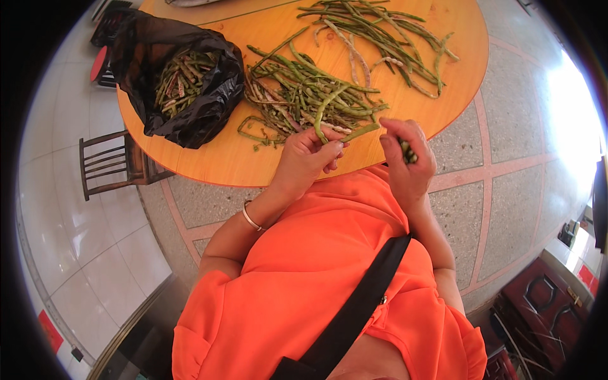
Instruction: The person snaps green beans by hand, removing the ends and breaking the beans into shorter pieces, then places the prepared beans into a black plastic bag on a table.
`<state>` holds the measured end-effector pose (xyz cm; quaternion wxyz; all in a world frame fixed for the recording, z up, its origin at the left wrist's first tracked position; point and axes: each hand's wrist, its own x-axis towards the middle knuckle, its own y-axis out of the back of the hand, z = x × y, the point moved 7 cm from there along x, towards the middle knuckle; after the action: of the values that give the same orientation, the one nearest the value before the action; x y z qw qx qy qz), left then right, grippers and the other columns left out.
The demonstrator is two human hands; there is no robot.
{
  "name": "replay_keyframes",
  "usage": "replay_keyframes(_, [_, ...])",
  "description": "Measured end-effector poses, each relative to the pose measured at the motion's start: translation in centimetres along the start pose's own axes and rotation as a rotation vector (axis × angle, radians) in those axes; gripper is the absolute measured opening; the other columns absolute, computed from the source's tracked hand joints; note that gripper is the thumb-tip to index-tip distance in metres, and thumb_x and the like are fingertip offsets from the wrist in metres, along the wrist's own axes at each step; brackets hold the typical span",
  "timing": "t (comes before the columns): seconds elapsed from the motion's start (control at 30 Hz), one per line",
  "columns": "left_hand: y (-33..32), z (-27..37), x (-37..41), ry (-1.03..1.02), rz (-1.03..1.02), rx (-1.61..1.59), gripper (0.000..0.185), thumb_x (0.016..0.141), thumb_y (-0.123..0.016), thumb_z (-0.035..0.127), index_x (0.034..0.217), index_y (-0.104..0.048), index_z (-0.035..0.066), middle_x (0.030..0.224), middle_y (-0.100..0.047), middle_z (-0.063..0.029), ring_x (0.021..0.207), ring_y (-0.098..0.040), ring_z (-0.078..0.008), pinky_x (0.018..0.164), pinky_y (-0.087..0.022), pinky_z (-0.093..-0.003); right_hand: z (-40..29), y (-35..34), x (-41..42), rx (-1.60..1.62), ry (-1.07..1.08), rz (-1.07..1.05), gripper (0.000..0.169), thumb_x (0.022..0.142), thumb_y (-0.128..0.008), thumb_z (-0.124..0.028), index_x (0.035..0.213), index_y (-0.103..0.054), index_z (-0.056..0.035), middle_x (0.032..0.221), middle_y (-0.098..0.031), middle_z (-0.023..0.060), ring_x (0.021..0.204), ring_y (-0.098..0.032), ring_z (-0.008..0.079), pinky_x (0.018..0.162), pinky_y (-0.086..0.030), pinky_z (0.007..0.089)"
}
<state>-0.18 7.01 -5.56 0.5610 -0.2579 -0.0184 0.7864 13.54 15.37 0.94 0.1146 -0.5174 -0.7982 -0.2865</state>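
My left hand (311, 154) holds a long green bean (325, 109) between thumb and fingers at the table's near edge; one length of it curves upward and another reaches toward the right. Several short bean pieces (407, 152) are held in the curled fingers of my right hand (409, 154), whose thumb and forefinger are apart beside the bean's right end. Just beyond my hands lies a tangled pile of long beans (294, 85). A looser bunch of long beans (399, 38) is farther back at the right. At the left, an open black plastic bag (221, 104) contains short bean pieces (183, 83).
The round wooden table (213, 168) has its curved edge close to my body. A dark wooden chair (128, 159) stands at the left beside it. Part of a metal dish (190, 1) shows at the far edge of view. A black strap (356, 304) crosses my orange top.
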Motion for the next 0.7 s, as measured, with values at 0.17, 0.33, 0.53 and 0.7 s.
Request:
replay_keyframes(0.17, [-0.1, 0.4, -0.2, -0.093, -0.002, 0.175, 0.008, 0.083, -0.055, 0.006, 0.089, -0.059, 0.003, 0.072, -0.057, 0.0009, 0.058, -0.049, -0.003, 0.051, -0.039, -0.0165, -3.3, -2.5, -0.4, -0.319, 0.188, -0.248, 0.023, 0.071, -0.065, -0.006, 0.094, -0.062, -0.0076, 0.069, -0.049, 0.0046, 0.057, -0.054, 0.019, 0.048, -0.044, 0.0296])
replay_keyframes(0.33, [0.1, 0.0, -0.4, -0.221, -0.012, 0.338, 0.008, 0.083, -0.052, 0.002, 0.089, -0.058, 0.002, 0.073, -0.055, 0.0025, 0.062, -0.047, -0.0007, 0.053, -0.037, -0.0153, -2.7, -3.7, -1.3, -0.434, 0.197, -0.395, 0.021, 0.068, -0.059, -0.005, 0.09, -0.059, -0.007, 0.072, -0.047, 0.0051, 0.061, -0.056, 0.0196, 0.049, -0.045, 0.0308])
replay_keyframes(0.53, [0.7, 0.1, -0.5, -0.322, 0.012, 0.4, 0.01, 0.084, -0.049, 0.0, 0.089, -0.057, 0.001, 0.078, -0.055, 0.0012, 0.066, -0.046, -0.0004, 0.055, -0.036, -0.0159, -2.7, -4.5, -1.6, -0.37, 0.215, -0.328, 0.017, 0.066, -0.058, -0.002, 0.083, -0.058, -0.0069, 0.071, -0.048, 0.0053, 0.062, -0.056, 0.0207, 0.05, -0.045, 0.0313])
replay_keyframes(0.7, [0.1, 0.6, -0.9, -0.165, 0.003, 0.056, 0.008, 0.085, -0.05, 0.006, 0.085, -0.057, 0.003, 0.076, -0.056, -0.0004, 0.063, -0.046, -0.0029, 0.054, -0.038, -0.0177, -1.7, -4.0, -1.0, -0.093, 0.087, -0.145, 0.012, 0.075, -0.059, -0.003, 0.086, -0.06, -0.0072, 0.07, -0.053, 0.0049, 0.052, -0.051, 0.016, 0.045, -0.041, 0.0266])
